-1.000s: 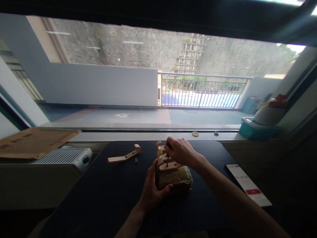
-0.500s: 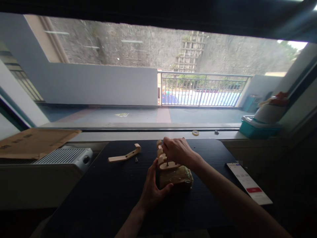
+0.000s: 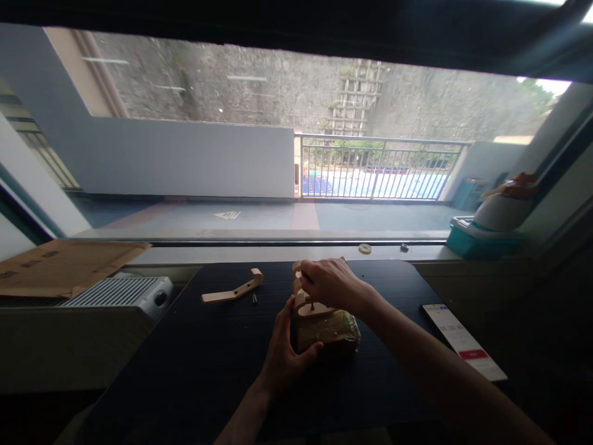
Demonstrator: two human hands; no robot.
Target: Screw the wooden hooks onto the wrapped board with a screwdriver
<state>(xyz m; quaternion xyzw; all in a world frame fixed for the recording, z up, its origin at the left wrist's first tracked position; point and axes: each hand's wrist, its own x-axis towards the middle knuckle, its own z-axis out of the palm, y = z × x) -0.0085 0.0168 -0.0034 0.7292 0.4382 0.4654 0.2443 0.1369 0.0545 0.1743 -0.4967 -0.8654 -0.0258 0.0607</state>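
Note:
A block (image 3: 328, 330) wrapped in shiny, brownish tape stands on the dark table. My left hand (image 3: 283, 349) grips its left side, thumb against the front face. On top of the block lie pale wooden hook pieces (image 3: 316, 309), one with a rounded end towards me. My right hand (image 3: 336, 283) is closed above them around a screwdriver, whose thin dark shaft (image 3: 312, 303) stands upright on the front piece. Its handle is hidden in my fist. Left of the block lie a loose wooden hook (image 3: 235, 293) with two dark holes and a pair of small screws (image 3: 254, 299).
A phone (image 3: 463, 341) with a lit screen lies at the table's right edge. On the sill are a tape roll (image 3: 365, 248), a small dark object (image 3: 404, 247) and a teal box (image 3: 482, 240). Cardboard (image 3: 69, 266) rests over a white heater (image 3: 139, 298) at left.
My right hand has turned slightly and shifted a little left and down with the screwdriver. My left hand keeps its grip on the block.

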